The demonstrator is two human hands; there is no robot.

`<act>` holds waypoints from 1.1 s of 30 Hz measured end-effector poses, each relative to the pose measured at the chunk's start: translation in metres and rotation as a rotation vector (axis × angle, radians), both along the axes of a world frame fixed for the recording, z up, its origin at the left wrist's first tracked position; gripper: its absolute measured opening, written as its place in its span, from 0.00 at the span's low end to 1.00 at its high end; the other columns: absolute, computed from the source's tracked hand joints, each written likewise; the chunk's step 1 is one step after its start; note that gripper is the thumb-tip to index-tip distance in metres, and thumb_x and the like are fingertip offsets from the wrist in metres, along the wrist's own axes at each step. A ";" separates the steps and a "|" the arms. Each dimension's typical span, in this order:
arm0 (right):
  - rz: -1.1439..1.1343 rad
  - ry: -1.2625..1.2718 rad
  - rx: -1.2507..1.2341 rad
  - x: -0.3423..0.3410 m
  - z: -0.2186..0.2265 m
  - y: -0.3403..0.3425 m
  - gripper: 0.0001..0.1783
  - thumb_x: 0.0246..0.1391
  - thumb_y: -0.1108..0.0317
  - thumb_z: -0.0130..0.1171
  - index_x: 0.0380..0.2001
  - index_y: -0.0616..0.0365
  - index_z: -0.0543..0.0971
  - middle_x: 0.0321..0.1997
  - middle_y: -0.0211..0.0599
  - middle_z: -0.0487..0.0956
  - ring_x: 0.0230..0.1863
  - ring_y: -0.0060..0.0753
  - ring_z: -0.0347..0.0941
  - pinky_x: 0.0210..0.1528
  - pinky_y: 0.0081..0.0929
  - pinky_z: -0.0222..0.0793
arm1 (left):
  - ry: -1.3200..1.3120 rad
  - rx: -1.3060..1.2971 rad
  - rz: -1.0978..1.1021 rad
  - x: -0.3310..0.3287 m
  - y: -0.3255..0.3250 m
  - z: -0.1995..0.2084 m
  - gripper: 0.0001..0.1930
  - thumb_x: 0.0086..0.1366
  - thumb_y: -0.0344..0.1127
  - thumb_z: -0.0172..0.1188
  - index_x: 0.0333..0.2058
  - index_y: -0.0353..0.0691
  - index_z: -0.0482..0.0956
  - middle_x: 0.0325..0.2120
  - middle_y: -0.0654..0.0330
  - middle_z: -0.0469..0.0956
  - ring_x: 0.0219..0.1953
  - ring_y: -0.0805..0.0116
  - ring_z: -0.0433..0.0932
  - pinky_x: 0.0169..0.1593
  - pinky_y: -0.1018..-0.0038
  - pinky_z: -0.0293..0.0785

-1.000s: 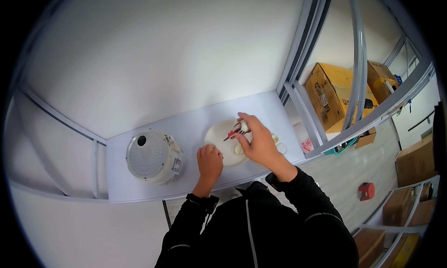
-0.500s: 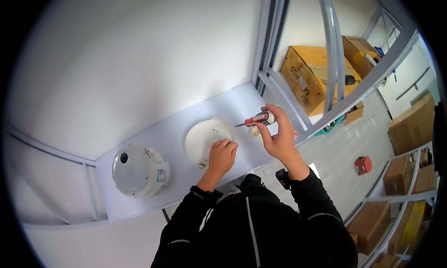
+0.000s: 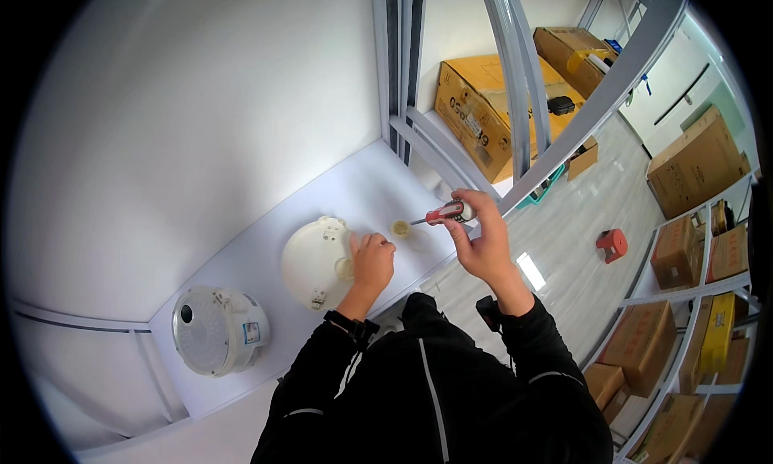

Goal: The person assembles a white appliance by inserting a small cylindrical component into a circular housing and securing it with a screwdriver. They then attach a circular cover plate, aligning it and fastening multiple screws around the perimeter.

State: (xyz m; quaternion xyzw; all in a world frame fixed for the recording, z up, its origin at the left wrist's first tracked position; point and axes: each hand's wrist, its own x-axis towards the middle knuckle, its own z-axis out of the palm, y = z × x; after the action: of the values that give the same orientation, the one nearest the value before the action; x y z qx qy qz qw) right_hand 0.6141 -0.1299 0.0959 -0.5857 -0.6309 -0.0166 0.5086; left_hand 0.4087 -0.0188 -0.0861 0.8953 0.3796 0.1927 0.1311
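Observation:
In my right hand is a screwdriver with a red, white and black handle. Its shaft points left, and the tip appears just beside a small round yellowish dish; contact is unclear. My left hand is closed at the right rim of a white round cover, thumb toward its top face; the undersides of the fingers are hidden. Dark-flecked fittings show at the cover's upper and lower edges. A pale round spot lies on it beside my left hand.
A white round appliance housing with a dark hole stands at the table's left end. Grey metal posts rise behind the table. Cartons lie beyond the frame, a red stool stands on the floor, and shelves hold boxes at right.
The view has shifted to the right. My left hand has moved to the cover's right rim, and the cover looks turned. The screwdriver's tip has gone from near the cover to the small dish.

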 end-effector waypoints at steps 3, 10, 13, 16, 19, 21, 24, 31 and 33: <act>0.026 0.025 -0.003 0.000 -0.001 0.003 0.25 0.60 0.72 0.71 0.58 0.61 0.76 0.55 0.47 0.82 0.52 0.50 0.80 0.55 0.36 0.74 | 0.010 -0.034 0.007 -0.001 0.001 -0.004 0.11 0.57 0.33 0.73 0.40 0.48 0.89 0.46 0.65 0.80 0.58 0.60 0.75 0.77 0.44 0.50; 0.120 0.041 0.007 -0.010 0.001 0.018 0.25 0.59 0.72 0.72 0.57 0.62 0.77 0.53 0.49 0.83 0.50 0.52 0.80 0.52 0.37 0.75 | -0.214 -0.021 0.022 -0.032 -0.003 0.026 0.19 0.57 0.36 0.73 0.48 0.45 0.86 0.54 0.57 0.79 0.61 0.52 0.74 0.74 0.44 0.59; 0.208 0.030 0.030 -0.022 0.002 0.026 0.25 0.56 0.72 0.73 0.56 0.62 0.78 0.53 0.51 0.83 0.48 0.54 0.81 0.50 0.37 0.77 | -0.218 -0.028 0.099 -0.072 -0.006 0.039 0.18 0.58 0.37 0.72 0.48 0.44 0.86 0.54 0.56 0.79 0.62 0.50 0.74 0.74 0.44 0.59; 0.317 0.027 0.037 -0.037 0.003 0.032 0.25 0.57 0.71 0.72 0.57 0.62 0.78 0.54 0.51 0.83 0.50 0.54 0.81 0.52 0.38 0.77 | -0.197 -0.032 0.212 -0.124 -0.011 0.050 0.18 0.58 0.39 0.72 0.48 0.45 0.87 0.56 0.58 0.80 0.65 0.49 0.72 0.76 0.43 0.54; 0.416 0.047 0.006 -0.055 -0.001 0.038 0.25 0.60 0.69 0.71 0.58 0.62 0.76 0.54 0.51 0.83 0.53 0.53 0.81 0.57 0.40 0.75 | -0.077 -0.046 0.331 -0.168 -0.024 0.046 0.21 0.59 0.46 0.73 0.50 0.46 0.88 0.61 0.60 0.78 0.71 0.49 0.67 0.79 0.44 0.46; 0.464 0.061 0.000 -0.068 -0.001 0.041 0.25 0.60 0.69 0.71 0.58 0.62 0.76 0.55 0.52 0.83 0.53 0.53 0.81 0.57 0.40 0.75 | 0.014 -0.062 0.299 -0.182 -0.033 0.042 0.24 0.58 0.48 0.73 0.53 0.47 0.87 0.64 0.59 0.76 0.73 0.49 0.63 0.80 0.44 0.43; 0.534 0.131 -0.016 -0.086 -0.004 0.044 0.25 0.60 0.69 0.71 0.59 0.61 0.76 0.55 0.51 0.82 0.53 0.51 0.81 0.57 0.39 0.75 | 0.059 -0.108 0.276 -0.181 -0.045 0.048 0.29 0.57 0.50 0.75 0.56 0.47 0.85 0.65 0.58 0.73 0.74 0.50 0.61 0.79 0.44 0.43; 0.582 0.098 -0.075 -0.116 -0.009 0.041 0.25 0.58 0.71 0.72 0.58 0.60 0.77 0.54 0.50 0.83 0.52 0.52 0.81 0.56 0.38 0.76 | -0.054 -0.078 0.279 -0.172 -0.065 0.026 0.32 0.53 0.51 0.78 0.56 0.47 0.84 0.52 0.63 0.75 0.58 0.58 0.70 0.60 0.51 0.61; 0.572 0.044 -0.076 -0.121 -0.011 0.040 0.26 0.57 0.72 0.72 0.58 0.60 0.78 0.52 0.49 0.82 0.51 0.55 0.81 0.53 0.38 0.77 | -0.046 -0.058 0.320 -0.167 -0.070 0.021 0.31 0.52 0.50 0.78 0.55 0.47 0.84 0.49 0.65 0.76 0.55 0.60 0.71 0.55 0.54 0.60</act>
State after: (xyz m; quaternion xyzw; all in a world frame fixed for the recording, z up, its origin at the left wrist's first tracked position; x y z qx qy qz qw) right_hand 0.4932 -0.0902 0.0853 -0.4029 -0.7595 0.1639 0.4838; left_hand 0.2420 -0.0889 -0.0650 0.8147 0.5195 0.2204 0.1334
